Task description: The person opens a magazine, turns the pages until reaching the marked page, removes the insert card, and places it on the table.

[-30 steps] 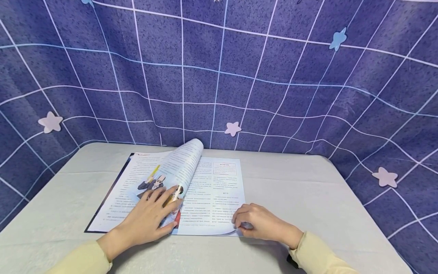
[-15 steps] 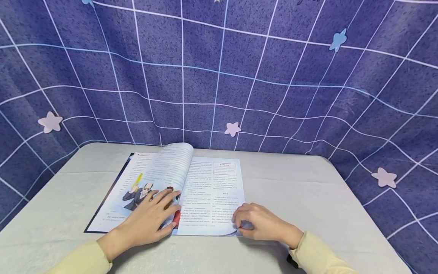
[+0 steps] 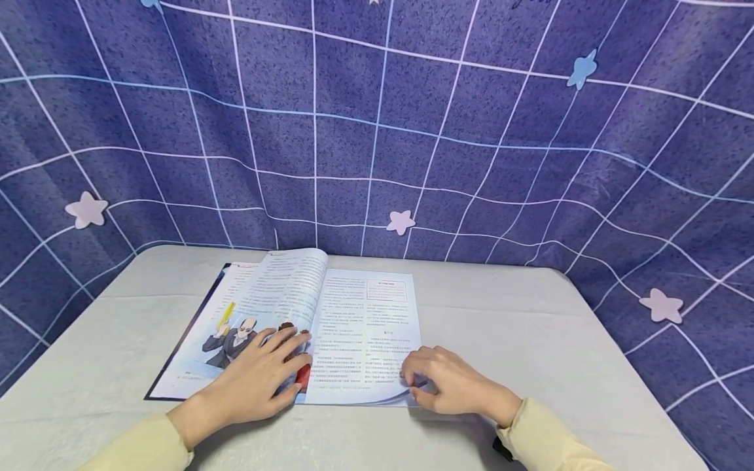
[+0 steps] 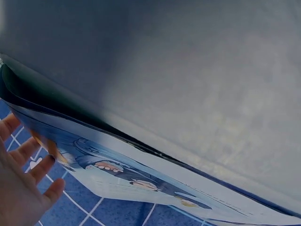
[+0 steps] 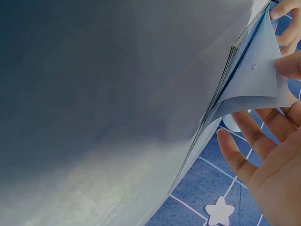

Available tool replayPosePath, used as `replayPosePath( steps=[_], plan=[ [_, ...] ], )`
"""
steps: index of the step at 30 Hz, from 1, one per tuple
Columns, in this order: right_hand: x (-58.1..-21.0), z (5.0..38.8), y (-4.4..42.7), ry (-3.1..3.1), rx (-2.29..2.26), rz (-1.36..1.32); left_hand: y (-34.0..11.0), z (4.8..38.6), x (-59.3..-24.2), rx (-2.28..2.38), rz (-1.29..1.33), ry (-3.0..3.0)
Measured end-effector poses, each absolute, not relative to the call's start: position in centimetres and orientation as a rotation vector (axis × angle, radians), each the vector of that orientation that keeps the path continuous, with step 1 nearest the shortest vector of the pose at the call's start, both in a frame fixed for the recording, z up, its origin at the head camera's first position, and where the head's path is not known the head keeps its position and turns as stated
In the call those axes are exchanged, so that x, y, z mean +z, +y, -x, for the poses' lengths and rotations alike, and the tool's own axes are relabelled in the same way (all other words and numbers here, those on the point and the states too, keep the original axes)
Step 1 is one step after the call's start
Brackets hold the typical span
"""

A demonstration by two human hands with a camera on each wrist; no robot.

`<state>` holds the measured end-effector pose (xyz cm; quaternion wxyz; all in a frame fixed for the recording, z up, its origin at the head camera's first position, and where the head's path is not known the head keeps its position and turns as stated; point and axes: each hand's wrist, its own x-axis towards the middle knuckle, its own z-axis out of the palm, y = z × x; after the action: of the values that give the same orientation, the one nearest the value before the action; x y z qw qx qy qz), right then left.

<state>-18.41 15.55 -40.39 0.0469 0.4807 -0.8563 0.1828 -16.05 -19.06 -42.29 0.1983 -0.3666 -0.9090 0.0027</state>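
A magazine lies spread on the table, with small print on the right side and a cartoon of a figure in a dark suit on the left. My left hand rests on the lower part of the left-hand leaf, fingers spread, partly covering the picture. That leaf still bulges near the spine. At the lower right corner, my right hand pinches the edge of the right page. In the right wrist view this page corner curls up between the thumb and the fingers.
A pale grey cloth covers the table. Behind it hangs a blue curtain with a white grid and star shapes. A small black item shows under the right sleeve.
The turned leaf has dropped leftward and lies flatter, uncovering more of the cartoon. The right page's corner has lifted slightly in my right hand. My left hand has barely moved.
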Motion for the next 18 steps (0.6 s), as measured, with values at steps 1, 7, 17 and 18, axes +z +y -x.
replayPosePath(
  steps=[1, 7, 17, 18],
  plan=[
    [-40.38, 18.41, 15.55, -2.616, 0.552, -1.46, -19.06, 16.06, -42.3, 0.009, 1.024, -2.543],
    [-40.35, 18.4, 15.59, -2.626, 0.53, -1.431, -19.04, 16.15, -42.32, 0.011, 1.027, -2.524],
    [-40.16, 18.75, 15.57, -2.556, 0.556, -1.416, -19.04, 16.1, -42.24, 0.014, 1.01, -2.54],
    [-40.13, 18.81, 15.58, -2.546, 0.561, -1.415, -19.03, 16.08, -42.23, 0.014, 1.004, -2.545]
  ],
)
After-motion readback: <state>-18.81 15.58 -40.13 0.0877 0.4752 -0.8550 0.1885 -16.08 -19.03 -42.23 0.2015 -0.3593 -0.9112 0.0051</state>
